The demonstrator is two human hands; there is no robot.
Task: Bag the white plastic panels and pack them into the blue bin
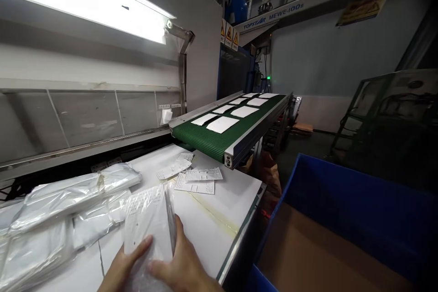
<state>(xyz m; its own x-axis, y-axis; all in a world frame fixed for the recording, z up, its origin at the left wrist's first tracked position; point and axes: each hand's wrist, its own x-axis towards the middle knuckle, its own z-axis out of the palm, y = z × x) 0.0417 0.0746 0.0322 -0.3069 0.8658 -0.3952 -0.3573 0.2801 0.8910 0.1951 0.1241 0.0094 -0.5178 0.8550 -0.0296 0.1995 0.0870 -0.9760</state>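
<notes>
Both my hands hold a stack of flat white plastic parts (pixel 150 223) wrapped in a clear bag, just above the white worktable (pixel 219 219). My left hand (pixel 125 262) grips the stack's lower left side with the thumb on top. My right hand (pixel 183 262) wraps round its right edge and bottom. Several loose white parts (pixel 195 178) lie on the table beyond the stack. A green conveyor belt (pixel 212 139) slopes down toward the table and carries several white flat parts (pixel 222 124).
Clear plastic bags with packed parts (pixel 68 205) lie on the table's left. A blue bin (pixel 359 210) lined with brown cardboard (pixel 308 255) stands at the right, below the table edge. A lit lamp (pixel 85 4) hangs over the bench; a machine stands behind the conveyor.
</notes>
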